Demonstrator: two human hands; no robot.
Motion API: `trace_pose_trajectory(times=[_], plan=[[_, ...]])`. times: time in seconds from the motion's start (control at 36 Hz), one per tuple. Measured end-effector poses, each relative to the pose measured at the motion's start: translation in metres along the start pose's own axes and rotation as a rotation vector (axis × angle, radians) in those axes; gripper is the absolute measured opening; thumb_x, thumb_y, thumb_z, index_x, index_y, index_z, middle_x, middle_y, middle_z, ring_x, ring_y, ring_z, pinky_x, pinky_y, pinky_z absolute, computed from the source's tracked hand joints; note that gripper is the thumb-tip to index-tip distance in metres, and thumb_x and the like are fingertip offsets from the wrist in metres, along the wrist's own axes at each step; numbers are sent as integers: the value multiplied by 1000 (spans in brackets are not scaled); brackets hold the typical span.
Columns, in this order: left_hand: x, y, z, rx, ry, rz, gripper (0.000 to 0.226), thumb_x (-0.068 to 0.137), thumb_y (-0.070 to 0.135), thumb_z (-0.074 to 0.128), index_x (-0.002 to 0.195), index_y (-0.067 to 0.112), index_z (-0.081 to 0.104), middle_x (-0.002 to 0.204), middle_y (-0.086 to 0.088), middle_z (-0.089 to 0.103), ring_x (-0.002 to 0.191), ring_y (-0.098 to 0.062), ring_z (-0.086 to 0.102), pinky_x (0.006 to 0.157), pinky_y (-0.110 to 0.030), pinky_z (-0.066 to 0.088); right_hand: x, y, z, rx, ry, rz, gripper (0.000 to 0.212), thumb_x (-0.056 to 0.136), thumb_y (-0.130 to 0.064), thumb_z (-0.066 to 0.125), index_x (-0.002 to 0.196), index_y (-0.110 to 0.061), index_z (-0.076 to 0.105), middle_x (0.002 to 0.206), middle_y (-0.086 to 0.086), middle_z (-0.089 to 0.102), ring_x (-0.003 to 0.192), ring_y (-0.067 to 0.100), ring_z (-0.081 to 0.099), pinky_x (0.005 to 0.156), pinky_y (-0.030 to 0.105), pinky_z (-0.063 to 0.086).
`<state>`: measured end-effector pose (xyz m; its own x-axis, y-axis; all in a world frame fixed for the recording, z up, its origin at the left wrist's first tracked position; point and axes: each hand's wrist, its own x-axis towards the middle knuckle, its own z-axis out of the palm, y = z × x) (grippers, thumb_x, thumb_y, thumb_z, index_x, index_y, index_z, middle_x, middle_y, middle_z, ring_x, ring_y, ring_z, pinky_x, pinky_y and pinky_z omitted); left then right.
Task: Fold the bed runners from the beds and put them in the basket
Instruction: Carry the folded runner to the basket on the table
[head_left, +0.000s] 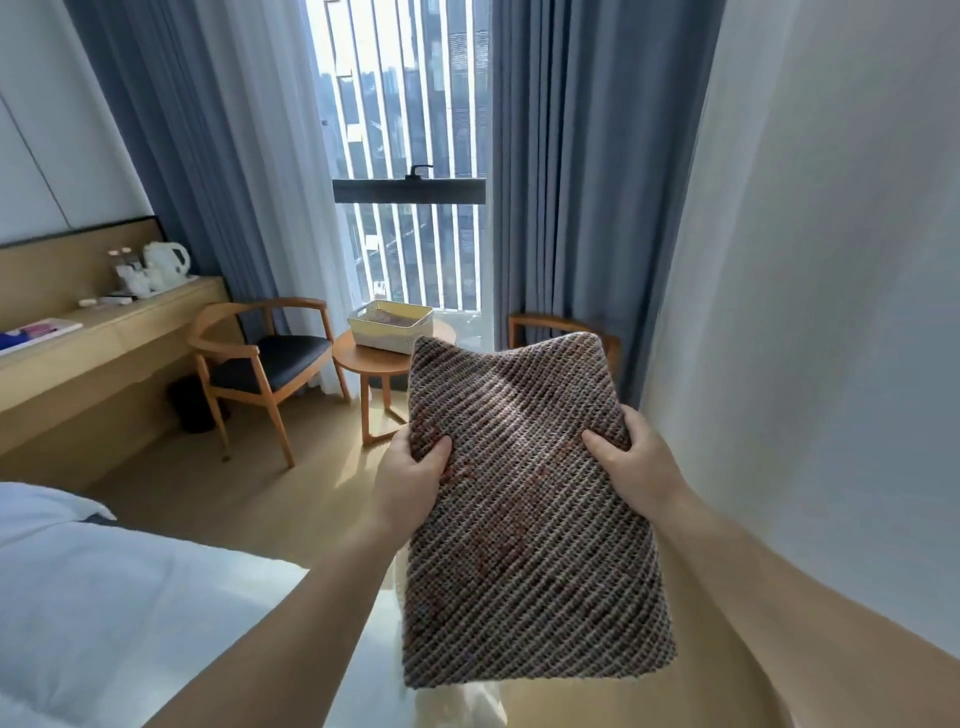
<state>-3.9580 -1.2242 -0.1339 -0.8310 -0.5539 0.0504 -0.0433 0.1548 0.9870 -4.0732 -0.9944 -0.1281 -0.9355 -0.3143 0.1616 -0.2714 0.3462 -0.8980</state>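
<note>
Fingers (436, 453) of the left hand (410, 483) and of the right hand (639, 462) are clamped on the two long sides of the folded bed runner (530, 519), thumbs on top and the rest hidden beneath, so the bundle hangs in the air between them. Its far edge reaches just past the fingers, while the longer near end droops unsupported below them. That loose end is the likely trouble: with only side pinches holding it, the layers could slide apart and the fold open on the way. The basket (389, 325) stands well ahead of the fingers on a small round desk (363, 358); something patterned seems to lie in it, so the runner may sit high or catch the rim if it goes in corner-first. Left of the fingers are a wooden chair (265, 358) and, nearer, the bed (104, 597); right of them a pale curtain (805, 312) hangs close. Bare floor (234, 483) leaves a fair lane between.
</note>
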Motion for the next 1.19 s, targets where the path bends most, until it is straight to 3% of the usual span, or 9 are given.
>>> trace_pose_trajectory(times=[0.11,0.28,0.36,0.53,0.75,0.92,1.0,1.08,1.19], plan=[[65,-2,15,-14,-2,26,36,92,27,60,126,15,54,113,1,67,103,-16,63,95,-39,50,66,6,11,-20,17,8,45,91,-34,62,133,-22,50,117,-7,61,108,15,59,97,35,48],[167,-3,24,-28,-15,94,22,93,18,59,112,26,55,112,3,65,104,-15,62,94,-35,48,156,6,33,-39,45,0,46,91,-36,61,134,-25,49,120,-7,62,109,15,59,99,39,48],[211,-5,30,-74,-10,73,26,92,15,60,117,16,56,112,-1,67,103,-17,64,95,-38,50,198,10,42,-45,51,-6,45,91,-37,61,133,-27,49,119,-10,61,109,15,58,99,40,47],[291,-15,43,-67,22,49,32,92,17,61,122,12,54,114,-3,66,105,-18,63,96,-40,49,281,25,65,-46,39,-21,42,92,-33,60,133,-25,49,113,-12,58,106,14,56,92,29,44],[399,-39,70,-83,111,-15,34,88,24,65,120,17,54,114,-3,66,106,-21,63,98,-47,48,411,69,93,-3,-56,-33,41,91,-34,61,130,-23,53,112,-11,62,102,10,59,93,32,48],[480,-40,93,-101,225,-22,23,93,17,61,115,19,53,110,1,65,105,-19,62,96,-39,48,529,88,115,44,-186,-46,48,89,-38,63,134,-26,49,117,-11,63,106,10,60,93,34,50],[522,-38,97,-99,276,-25,32,92,22,61,123,16,53,116,-1,65,104,-15,62,90,-33,49,582,86,125,73,-233,-75,45,91,-35,63,133,-26,51,112,-14,63,100,5,61,79,21,49],[556,-30,99,-86,291,18,20,94,21,58,114,24,55,111,8,65,99,-6,61,79,-20,47,629,76,136,73,-269,-105,42,92,-34,62,132,-26,51,110,-12,63,94,2,61,69,14,44],[596,-25,95,-30,346,27,24,95,23,58,117,28,50,111,12,61,105,-10,58,93,-29,43,679,67,155,66,-293,-146,40,92,-34,62,130,-25,52,106,-14,62,91,-2,59,66,11,41]])
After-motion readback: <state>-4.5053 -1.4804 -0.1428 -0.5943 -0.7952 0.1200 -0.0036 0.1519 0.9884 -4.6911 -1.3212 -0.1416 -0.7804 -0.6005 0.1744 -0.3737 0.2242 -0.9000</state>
